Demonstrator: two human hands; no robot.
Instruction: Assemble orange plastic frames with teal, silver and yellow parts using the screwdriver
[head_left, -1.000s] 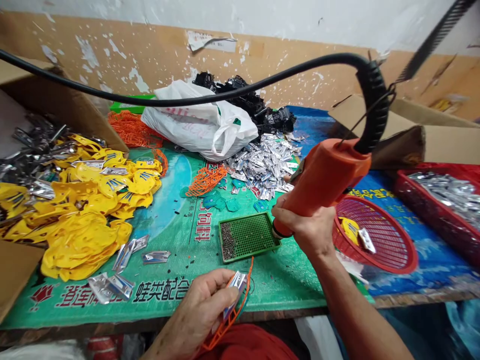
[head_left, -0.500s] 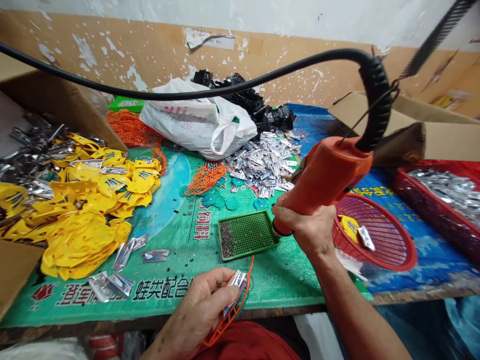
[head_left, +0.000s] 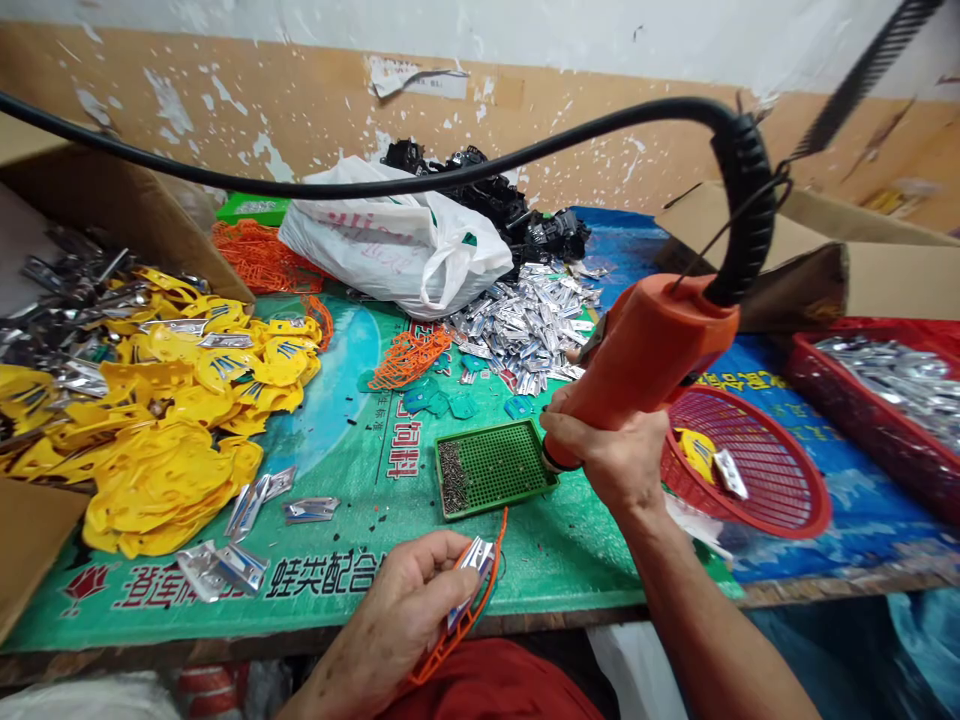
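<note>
My right hand (head_left: 619, 455) is wrapped round the lower end of an orange electric screwdriver (head_left: 637, 345), whose thick black cable rises from its top. The tool's nose is over the right edge of a green perforated tray (head_left: 517, 460). Small screws (head_left: 452, 478) lie heaped at the tray's left end. Near the table's front edge, my left hand (head_left: 420, 590) pinches a shiny silver plastic piece (head_left: 474, 560) between thumb and fingers. An orange plastic strip (head_left: 487, 600) runs along that piece, held in the same hand.
Yellow parts (head_left: 172, 470) are piled at left beside a cardboard box (head_left: 142, 220). Silver pieces (head_left: 525, 320) lie behind the tray, near a white plastic bag (head_left: 397, 240). A red basket (head_left: 795, 510) stands at right. The black cable (head_left: 420, 185) crosses above the table.
The screwdriver and my right hand have shifted very slightly left. My left hand keeps its hold on the silver piece, almost unmoved.
</note>
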